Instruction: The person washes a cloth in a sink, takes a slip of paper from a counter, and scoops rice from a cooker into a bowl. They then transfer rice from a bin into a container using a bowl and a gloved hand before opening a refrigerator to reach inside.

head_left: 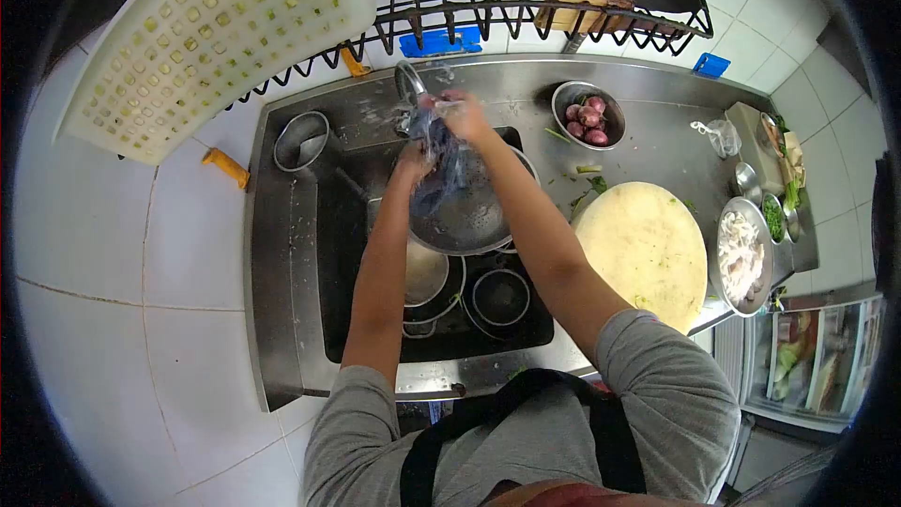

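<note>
Under the tap at the back of the sink, both hands work close together in splashing water. My right hand is closed on a dark bluish, crumpled, partly see-through thing, whose kind I cannot make out through the blur. Lower and to the left, my left hand grips the same thing, its fingers partly hidden. Below them a large metal bowl sits in the sink, wet with drops. Other pots stand nearer me in the basin, among them a pot with pale contents and a small dark bowl.
Right of the sink are a bowl of red onions, a round chopping board and a bowl of white pieces. A metal pot stands left. Overhead hang a wire rack and a white perforated tray.
</note>
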Tool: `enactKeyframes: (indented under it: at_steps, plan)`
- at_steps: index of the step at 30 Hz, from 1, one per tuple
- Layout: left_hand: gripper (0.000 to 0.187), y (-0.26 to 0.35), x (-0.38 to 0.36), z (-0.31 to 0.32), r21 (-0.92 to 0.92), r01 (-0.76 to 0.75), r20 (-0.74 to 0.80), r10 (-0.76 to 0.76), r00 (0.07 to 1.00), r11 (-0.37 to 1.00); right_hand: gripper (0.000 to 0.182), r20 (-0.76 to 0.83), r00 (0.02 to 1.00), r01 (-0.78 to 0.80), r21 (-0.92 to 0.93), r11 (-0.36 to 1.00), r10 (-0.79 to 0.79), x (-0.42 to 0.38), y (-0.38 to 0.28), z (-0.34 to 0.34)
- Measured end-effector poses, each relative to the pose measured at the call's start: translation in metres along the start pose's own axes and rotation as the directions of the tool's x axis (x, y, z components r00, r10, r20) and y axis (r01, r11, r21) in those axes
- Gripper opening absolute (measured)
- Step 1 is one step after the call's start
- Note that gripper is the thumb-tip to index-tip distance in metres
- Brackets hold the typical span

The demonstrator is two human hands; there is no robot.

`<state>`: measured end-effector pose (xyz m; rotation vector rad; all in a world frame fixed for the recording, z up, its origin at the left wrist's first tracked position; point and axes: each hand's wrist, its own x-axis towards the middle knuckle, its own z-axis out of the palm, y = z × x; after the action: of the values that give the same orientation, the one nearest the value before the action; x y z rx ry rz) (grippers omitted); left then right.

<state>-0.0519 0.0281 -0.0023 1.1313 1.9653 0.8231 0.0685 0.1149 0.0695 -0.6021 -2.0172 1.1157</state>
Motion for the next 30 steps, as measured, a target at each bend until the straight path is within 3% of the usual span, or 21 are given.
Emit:
enactKeyframes:
  at_steps: [1,2,3,5,6,7,9,12,14,15,16,17,19,21,23,24,25,27,28,29,30]
  plan:
    - [0.036,0.043,-0.023,-0.011,-0.001,-0.002,0.000,0.002,1.000,1.000,0.046,-0.001,1.000,0.001,-0.002,1.000,-0.001,-0.004,-0.007,-0.005]
    - [0.036,0.069,-0.038,-0.016,0.005,-0.009,-0.108,0.010,0.994,1.000,0.051,-0.018,0.971,-0.213,0.395,0.894,0.239,-0.015,-0.024,-0.009]
    - [0.037,0.078,-0.045,-0.015,0.012,-0.015,-0.213,0.017,0.977,1.000,0.057,0.061,0.889,-0.354,0.722,0.595,0.454,-0.022,-0.033,-0.012]
    - [0.038,0.092,-0.047,-0.011,-0.077,-0.182,-0.339,0.146,0.929,0.980,0.070,0.181,0.851,-0.459,0.712,0.531,0.493,-0.045,0.072,0.025]
    - [0.039,0.119,-0.068,-0.018,-0.333,-0.199,-0.342,0.078,0.936,0.922,0.073,0.160,0.849,-0.467,0.672,0.574,0.504,-0.054,0.114,0.040]
    - [0.040,0.135,-0.078,-0.023,-0.566,-0.208,-0.328,0.013,0.944,0.798,0.073,0.160,0.850,-0.466,0.670,0.577,0.501,-0.066,0.104,0.039]
    - [0.039,0.125,-0.068,-0.016,-0.627,-0.181,-0.340,-0.057,0.938,0.758,0.073,0.239,0.875,-0.308,0.946,0.102,0.422,-0.098,0.053,0.034]
    - [0.046,0.105,-0.055,0.008,-0.919,-0.184,-0.292,-0.291,0.911,0.348,0.064,0.011,0.841,-0.021,1.000,0.012,0.541,-0.087,-0.026,0.022]
    - [0.047,0.055,-0.025,0.034,-0.874,-0.190,-0.328,-0.254,0.910,0.447,0.047,-0.317,0.810,-0.104,0.750,0.653,0.493,-0.072,-0.001,0.050]
    - [0.049,0.032,-0.009,0.041,-0.816,-0.203,-0.362,-0.206,0.909,0.541,0.045,-0.470,0.776,-0.163,0.493,0.855,0.420,-0.067,0.005,0.062]
    - [0.053,0.014,0.003,0.036,-0.789,-0.017,-0.244,-0.288,0.926,0.614,0.049,-0.550,0.733,-0.208,0.378,0.902,0.400,-0.062,0.008,0.068]
    - [0.053,0.000,0.015,0.044,-0.787,-0.019,-0.245,-0.285,0.927,0.616,0.049,-0.552,0.732,-0.205,0.380,0.902,0.399,-0.059,0.000,0.063]
    - [0.056,-0.021,0.034,0.054,-0.941,-0.171,-0.239,-0.213,0.948,0.293,0.050,-0.547,0.740,-0.334,0.209,0.919,0.393,-0.053,-0.022,0.046]
    - [0.052,0.033,-0.005,0.043,-0.888,-0.068,-0.277,-0.409,0.870,0.455,0.053,-0.412,0.773,-0.415,0.246,0.876,0.482,-0.049,0.020,0.051]
    - [0.046,0.038,-0.002,0.044,-0.972,-0.095,-0.171,-0.376,0.911,0.213,0.055,-0.511,0.652,-0.413,0.381,0.828,0.560,-0.053,0.075,0.063]
    - [0.046,0.041,0.001,0.043,-0.973,-0.100,-0.173,-0.370,0.913,0.207,0.058,-0.200,0.669,-0.496,0.597,0.631,0.716,-0.065,0.097,0.059]
    - [0.043,0.039,0.003,0.040,-0.985,-0.081,-0.129,-0.339,0.932,0.153,0.058,-0.202,0.671,-0.494,0.596,0.633,0.714,-0.073,0.083,0.060]
    - [0.038,0.031,0.005,0.036,-0.998,-0.037,-0.048,-0.271,0.961,0.046,0.056,-0.014,0.736,-0.004,1.000,0.025,0.677,-0.083,0.033,0.062]
    - [0.038,0.028,0.008,0.036,-0.998,-0.044,-0.052,-0.268,0.962,0.037,0.057,-0.083,0.742,0.024,0.995,0.097,0.665,-0.078,0.021,0.064]
    - [0.041,0.023,0.007,0.039,-0.951,0.022,-0.100,-0.374,0.922,0.309,0.057,-0.080,0.744,0.016,0.995,0.103,0.663,-0.074,0.024,0.068]
    - [0.045,0.019,0.007,0.042,-0.827,0.120,-0.177,-0.456,0.872,0.550,0.056,-0.305,0.793,-0.147,0.745,0.651,0.528,-0.068,0.021,0.069]
